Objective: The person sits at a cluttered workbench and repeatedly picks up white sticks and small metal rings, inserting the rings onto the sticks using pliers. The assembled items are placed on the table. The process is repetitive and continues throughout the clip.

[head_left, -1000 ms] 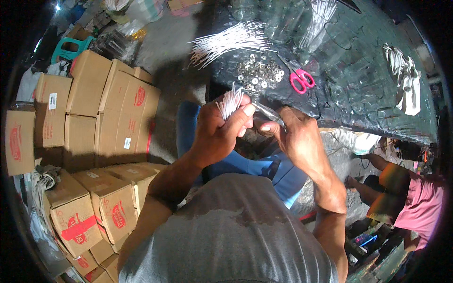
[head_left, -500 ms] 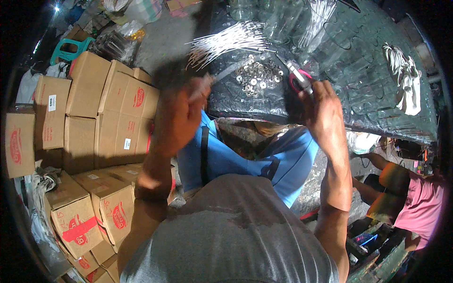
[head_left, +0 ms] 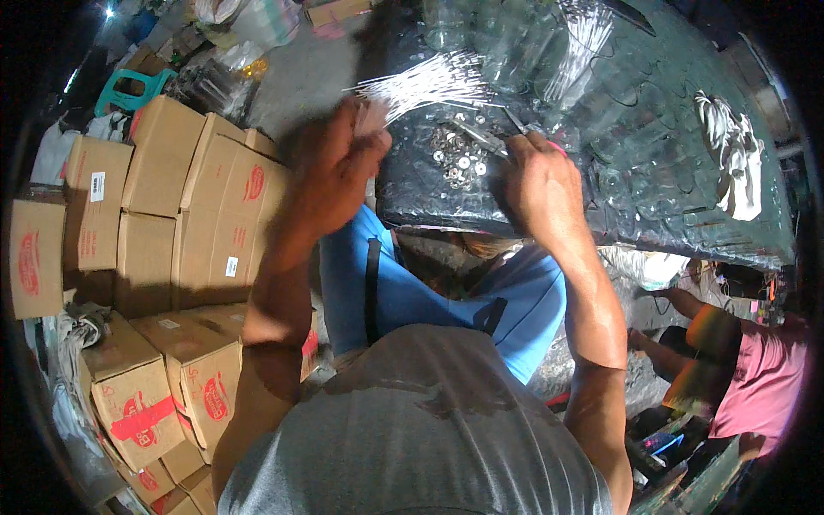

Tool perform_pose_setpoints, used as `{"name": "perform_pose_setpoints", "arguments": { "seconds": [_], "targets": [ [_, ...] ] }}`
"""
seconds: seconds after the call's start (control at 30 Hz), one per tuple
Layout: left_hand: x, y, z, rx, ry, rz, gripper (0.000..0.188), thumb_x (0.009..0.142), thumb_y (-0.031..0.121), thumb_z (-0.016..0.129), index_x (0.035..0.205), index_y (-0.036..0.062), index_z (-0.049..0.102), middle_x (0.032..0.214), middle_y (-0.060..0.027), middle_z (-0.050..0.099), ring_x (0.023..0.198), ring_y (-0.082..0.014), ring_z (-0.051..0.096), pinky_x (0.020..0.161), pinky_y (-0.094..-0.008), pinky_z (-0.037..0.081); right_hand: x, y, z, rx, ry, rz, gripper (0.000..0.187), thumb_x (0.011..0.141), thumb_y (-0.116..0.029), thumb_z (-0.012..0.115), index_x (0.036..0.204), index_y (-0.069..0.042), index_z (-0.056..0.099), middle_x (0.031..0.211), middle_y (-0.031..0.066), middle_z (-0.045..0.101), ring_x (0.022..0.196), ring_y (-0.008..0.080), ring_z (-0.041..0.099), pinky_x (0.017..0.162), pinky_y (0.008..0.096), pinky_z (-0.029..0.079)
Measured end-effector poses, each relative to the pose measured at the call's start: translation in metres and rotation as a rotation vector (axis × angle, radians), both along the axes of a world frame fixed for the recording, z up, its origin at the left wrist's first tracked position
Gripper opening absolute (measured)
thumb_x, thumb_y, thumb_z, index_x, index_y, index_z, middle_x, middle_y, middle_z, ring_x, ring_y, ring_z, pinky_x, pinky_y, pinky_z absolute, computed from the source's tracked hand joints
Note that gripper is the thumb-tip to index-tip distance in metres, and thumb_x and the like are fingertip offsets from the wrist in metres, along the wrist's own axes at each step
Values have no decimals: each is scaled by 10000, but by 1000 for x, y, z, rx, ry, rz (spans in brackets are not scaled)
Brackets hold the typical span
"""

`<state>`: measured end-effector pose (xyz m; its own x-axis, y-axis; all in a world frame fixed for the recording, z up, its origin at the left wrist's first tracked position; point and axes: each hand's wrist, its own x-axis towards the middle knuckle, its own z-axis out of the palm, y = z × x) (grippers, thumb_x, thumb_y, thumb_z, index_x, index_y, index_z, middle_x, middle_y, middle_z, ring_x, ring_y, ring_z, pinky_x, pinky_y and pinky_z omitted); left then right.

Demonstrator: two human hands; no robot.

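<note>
My left hand (head_left: 339,167) is at the table's left edge, its fingers closed around a pale, blurred thing (head_left: 371,118) whose kind I cannot make out. That thing is beside the near end of a pile of thin white sticks (head_left: 433,84). My right hand (head_left: 545,184) grips a slim silver metal tool (head_left: 476,135), its tip pointing left over a heap of small metal washers (head_left: 459,157). Under and behind the right fingers lies a pair of scissors (head_left: 513,119) with a red-pink handle, mostly hidden.
The table is covered in dark plastic (head_left: 429,206). Clear glass jars (head_left: 635,112) stand right, with a second white stick bundle (head_left: 579,51) and a white cloth (head_left: 730,154). Stacked cardboard boxes (head_left: 154,232) fill the left. A person in pink (head_left: 764,369) is at the right.
My right hand has moved left with the silver tool, bringing it over the washers. My left hand has moved up towards the white sticks.
</note>
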<state>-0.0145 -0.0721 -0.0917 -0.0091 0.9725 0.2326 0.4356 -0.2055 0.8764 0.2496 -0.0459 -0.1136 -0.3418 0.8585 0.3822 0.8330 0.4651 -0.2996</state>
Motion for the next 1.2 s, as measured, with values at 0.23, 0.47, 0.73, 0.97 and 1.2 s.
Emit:
{"name": "perform_pose_setpoints", "arguments": {
  "seconds": [0.23,0.47,0.73,0.97,1.2],
  "targets": [
    [25,-38,-14,-504,-679,-229,138,982,198,573,1036,72,584,755,36,504,626,-44,433,506,-208,334,1,-6,3,-30,145,-47,213,755,5,652,960,1,593,890,239,637,865,471,614,722,531,486],
    [56,-61,-26,-439,-675,-239,157,996,142,603,1108,31,597,729,17,536,613,-52,460,520,-227,375,-4,-54,5,-585,1073,95,94,916,8,678,1010,2,681,829,24,683,752,99,613,698,260,506],
    [67,-65,-28,-247,-531,-304,115,991,115,614,1050,19,640,747,40,571,615,-21,456,537,-216,363,-14,-69,-7,-785,1417,213,93,929,2,668,1010,47,661,851,94,697,751,140,658,675,290,552],
    [70,-70,-19,-302,-575,-247,139,972,86,585,983,-29,663,881,-80,717,826,-115,671,778,-280,539,-15,-71,-11,-800,1413,234,133,956,-25,638,1048,70,651,890,114,708,759,154,665,684,304,559],
    [74,-68,-28,-270,-538,-207,97,972,80,601,1010,8,653,775,6,622,661,-42,507,595,-236,395,-22,-72,-17,-768,1493,210,94,975,-28,612,1001,54,649,865,98,694,731,142,634,699,289,535]
  ]
}}
